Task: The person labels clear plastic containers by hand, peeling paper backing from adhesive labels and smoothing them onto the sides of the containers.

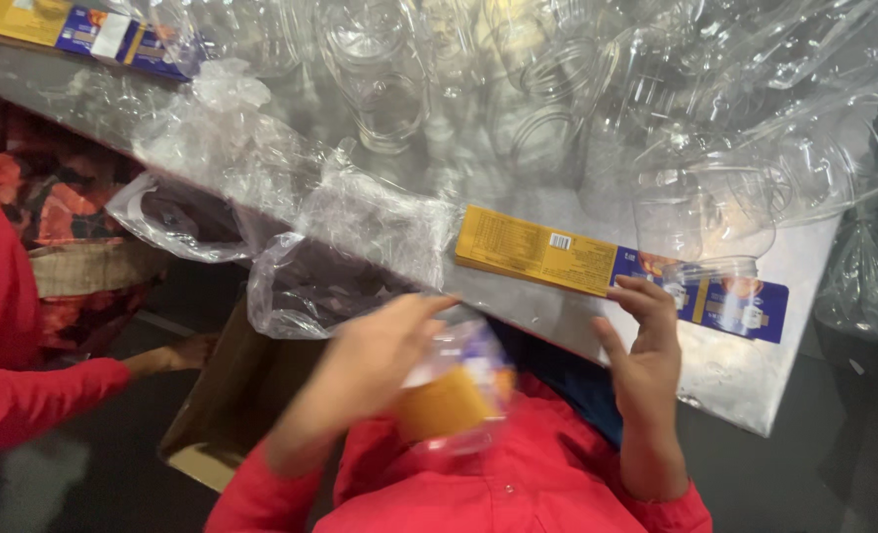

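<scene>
My left hand (375,360) is wrapped over a clear plastic jar (458,390) that carries a yellow and blue label, held close to my red shirt and blurred by motion. My right hand (646,360) rests with its fingertips on a flat stack of yellow and blue labels (547,255) lying at the near edge of a metal table (745,380). A clear empty jar (700,222) stands on the blue end of that stack.
Many clear empty jars (557,89) crowd the tabletop. Crumpled clear plastic bags (301,197) hang over its left edge. A second label stack (83,30) lies far left. An open cardboard box (227,395) sits below. Another person's red sleeve and hand (177,353) reach toward it.
</scene>
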